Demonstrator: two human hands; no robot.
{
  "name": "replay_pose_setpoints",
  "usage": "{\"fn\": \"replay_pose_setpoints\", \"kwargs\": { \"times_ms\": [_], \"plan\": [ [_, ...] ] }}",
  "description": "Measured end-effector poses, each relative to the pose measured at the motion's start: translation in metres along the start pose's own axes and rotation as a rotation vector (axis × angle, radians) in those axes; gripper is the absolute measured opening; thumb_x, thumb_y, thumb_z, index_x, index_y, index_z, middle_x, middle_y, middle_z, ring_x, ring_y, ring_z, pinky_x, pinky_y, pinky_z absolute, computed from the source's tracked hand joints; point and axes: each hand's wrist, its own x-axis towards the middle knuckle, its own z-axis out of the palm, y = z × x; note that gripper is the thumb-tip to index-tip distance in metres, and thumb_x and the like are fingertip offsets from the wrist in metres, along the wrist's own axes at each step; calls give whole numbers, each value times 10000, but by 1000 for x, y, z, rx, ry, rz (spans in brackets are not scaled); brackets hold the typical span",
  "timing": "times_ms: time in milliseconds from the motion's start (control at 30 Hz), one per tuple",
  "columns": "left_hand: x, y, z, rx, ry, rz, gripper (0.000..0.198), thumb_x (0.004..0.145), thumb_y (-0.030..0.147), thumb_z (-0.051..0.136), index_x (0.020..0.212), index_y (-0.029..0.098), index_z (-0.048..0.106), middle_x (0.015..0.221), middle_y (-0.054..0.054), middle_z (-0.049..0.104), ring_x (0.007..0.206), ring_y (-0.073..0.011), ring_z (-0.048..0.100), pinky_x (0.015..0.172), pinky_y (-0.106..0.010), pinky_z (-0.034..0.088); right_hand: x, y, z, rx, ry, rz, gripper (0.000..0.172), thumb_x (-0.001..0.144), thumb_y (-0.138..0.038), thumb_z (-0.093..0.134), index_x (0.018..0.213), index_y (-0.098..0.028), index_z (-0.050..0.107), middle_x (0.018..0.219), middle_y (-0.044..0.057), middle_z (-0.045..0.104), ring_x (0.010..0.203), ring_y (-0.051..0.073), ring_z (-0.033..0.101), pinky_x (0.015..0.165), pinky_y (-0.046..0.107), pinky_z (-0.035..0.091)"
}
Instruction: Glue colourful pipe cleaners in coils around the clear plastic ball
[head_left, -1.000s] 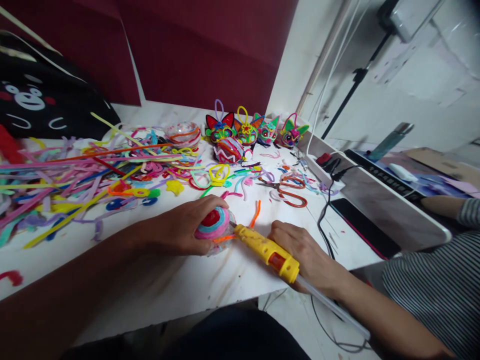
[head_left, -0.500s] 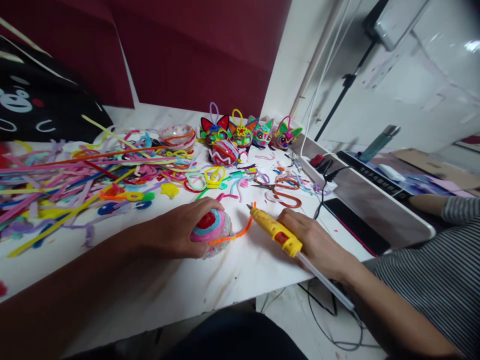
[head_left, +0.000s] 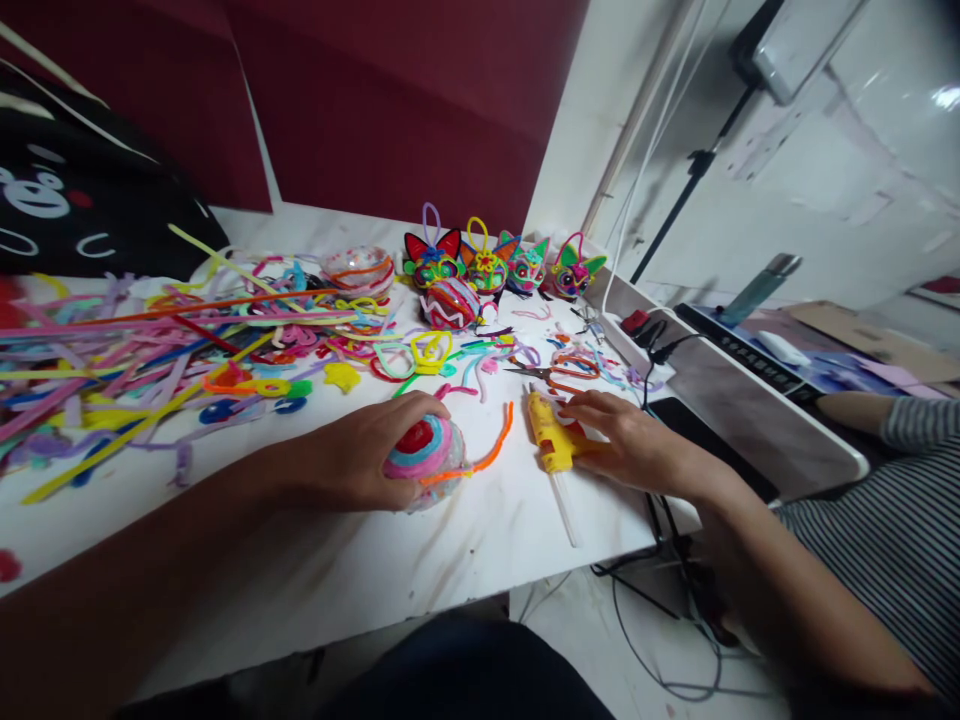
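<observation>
A round clear ball [head_left: 444, 495] banded in red, blue and pink lies on the white table, and my left hand [head_left: 375, 455] is closed around its left side. An orange pipe cleaner [head_left: 491, 452] runs across its front, with the free end curving out to the right. On the table to the right of it rests a yellow hot glue gun [head_left: 551, 440], a clear glue stick [head_left: 565, 515] jutting from its back. My right hand [head_left: 626, 440] is at the gun's handle, fingers loosened and apart from the thumb.
Scissors [head_left: 562, 373] with orange handles lie beyond the glue gun. Pipe cleaners [head_left: 187, 350] heap up at left. Several cat-eared ornaments [head_left: 487, 265] stand at the back near a striped ball [head_left: 450, 303]. A phone [head_left: 705, 445] and a person in a striped top [head_left: 877, 560] are at right.
The glue gun has been lowered onto the table and turned more upright in view, and my right hand has loosened around it. My left hand stays on the ball.
</observation>
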Motion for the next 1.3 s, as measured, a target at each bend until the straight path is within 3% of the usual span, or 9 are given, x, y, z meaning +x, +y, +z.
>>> {"fn": "replay_pose_setpoints", "kwargs": {
  "times_ms": [133, 233, 333, 433, 667, 967, 1300],
  "plan": [
    [0, -1, 0, -25, -4, 3, 680, 702, 349, 742, 1320, 210, 496, 1328, -87, 616, 1164, -314, 622, 935, -359, 519, 12, -42, -11, 37, 87, -191, 293, 961, -174, 581, 1237, -134, 670, 1253, 172, 668, 1179, 312, 616, 1019, 497, 511],
    [1, -3, 2, -37, 2, 40, 669, 689, 326, 728, 1306, 207, 497, 1328, -88, 610, 1185, -325, 609, 959, -377, 510, 31, -78, -3, 109, 83, -289, 271, 998, -249, 587, 1208, -102, 673, 1185, 162, 687, 1098, 288, 625, 975, 469, 497],
    [1, -4, 4, -39, 31, 77, 636, 680, 303, 700, 1276, 205, 503, 1291, -82, 616, 1168, -315, 611, 960, -378, 501, 49, -98, 10, 11, 13, -297, 257, 1024, -320, 578, 1097, -111, 709, 1065, 140, 706, 987, 284, 632, 886, 460, 476],
    [2, -6, 6, -33, 50, 113, 607, 673, 295, 680, 1248, 203, 508, 1259, -75, 619, 1156, -306, 610, 970, -376, 487, 59, -100, 15, -15, -3, -295, 235, 1035, -257, 548, 986, -101, 717, 955, 129, 712, 918, 264, 643, 849, 424, 463],
    [3, -8, 7, -34, 53, 146, 613, 692, 295, 688, 1267, 210, 493, 1238, -56, 613, 1159, -296, 602, 983, -376, 482, 56, -97, 12, 460, 32, -372, 229, 1068, -224, 523, 1072, -102, 717, 979, 105, 761, 898, 170, 702, 809, 258, 524],
    [1, -9, 2, -70, 5, 162, 660, 750, 445, 769, 1309, 223, 500, 1323, -84, 600, 1230, -311, 583, 1017, -377, 492, 60, -99, 21, 451, 122, -352, 134, 1006, -168, 600, 1005, -119, 725, 929, 94, 750, 805, 163, 696, 729, 249, 528],
    [0, -8, -3, -131, -31, 179, 638, 787, 466, 766, 1312, 215, 504, 1354, -108, 579, 1284, -320, 548, 1065, -399, 458, 60, -103, 23, 492, 150, -292, 107, 969, -162, 630, 961, -123, 729, 894, 83, 748, 771, 156, 689, 705, 249, 522]
  ]
}}
